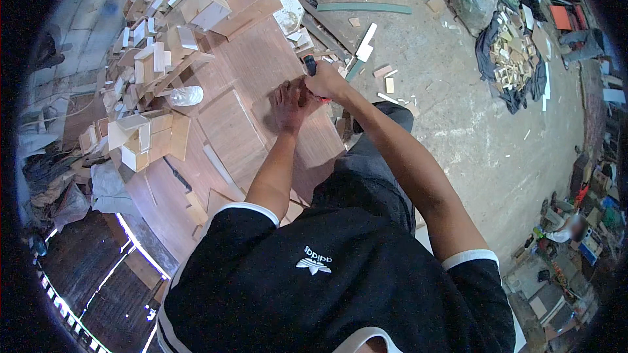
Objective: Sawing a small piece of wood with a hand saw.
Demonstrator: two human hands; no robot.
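My left hand (pixel 289 110) lies with its fingers stretched out on a reddish-brown wooden panel (pixel 252 52), near its right edge. Just beyond and to the right, my right hand (pixel 325 84) is closed around a hand tool (pixel 309 63) with a black end and a bit of red below the fist. What kind of tool it is, I cannot make out, since the fist covers most of it. The two hands are close together, and the tool is near the left fingertips.
Small wooden box-like pieces (pixel 149 138) and offcuts crowd the left side, with a clear plastic container (pixel 186 96) among them. A dark slim tool (pixel 178 175) lies on the boards. On the concrete floor (pixel 471 150) are scattered scraps, a green strip (pixel 364 8) and a dark sack of offcuts (pixel 487 59).
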